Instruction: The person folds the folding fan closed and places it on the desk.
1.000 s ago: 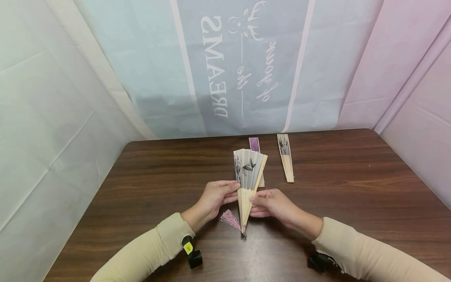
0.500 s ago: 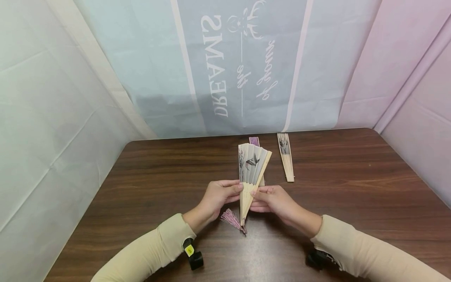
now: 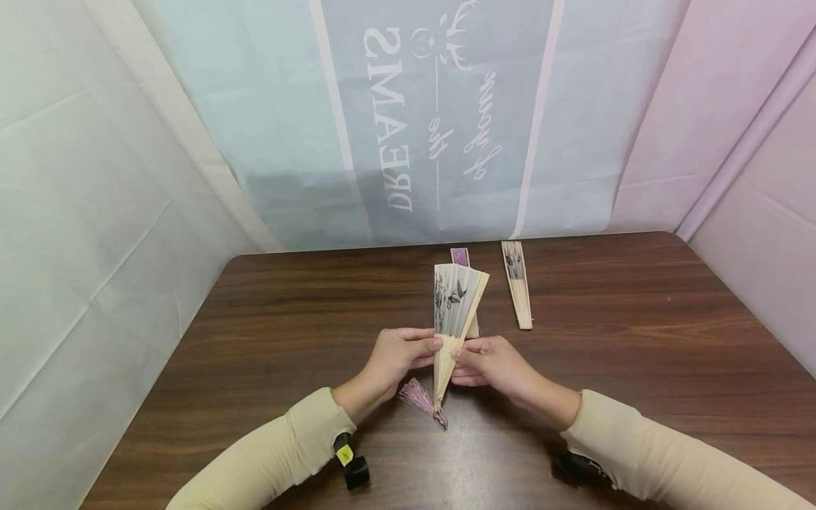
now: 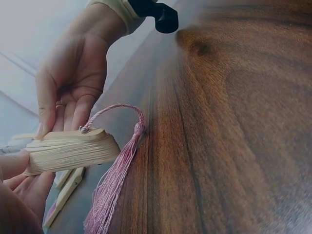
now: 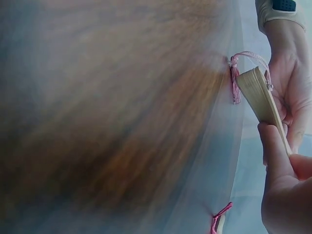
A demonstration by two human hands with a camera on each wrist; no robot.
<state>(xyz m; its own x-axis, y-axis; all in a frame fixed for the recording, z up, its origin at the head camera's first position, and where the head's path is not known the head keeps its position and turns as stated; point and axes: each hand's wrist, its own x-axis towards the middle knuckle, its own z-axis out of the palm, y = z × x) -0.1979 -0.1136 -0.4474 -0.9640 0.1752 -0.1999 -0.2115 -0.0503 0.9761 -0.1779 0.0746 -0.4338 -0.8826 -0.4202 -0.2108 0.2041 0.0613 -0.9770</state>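
Observation:
A partly spread folding fan [image 3: 452,301], with pale wooden ribs and a grey leaf printed with a dark bird, is held between both hands above the table. My left hand [image 3: 392,360] pinches its left side, thumb over the ribs just below the leaf. On the opposite edge, the thumb and fingers of my right hand [image 3: 500,365] grip the outer rib. A pink tassel [image 3: 417,397] hangs by a cord from the fan's narrow end. Seen from the left wrist, the stacked ribs [image 4: 73,156] lie between the fingertips of both hands.
Behind the held fan lies a folded purple fan [image 3: 460,256], partly covered by it in the head view. Another folded fan [image 3: 518,283] rests to its right. The dark wooden table [image 3: 637,319] ends at a printed cloth backdrop [image 3: 287,142].
The fan's leaf has narrowed, its left side drawn in toward the right edge. It has shifted slightly right and up, with both hands still gripping it.

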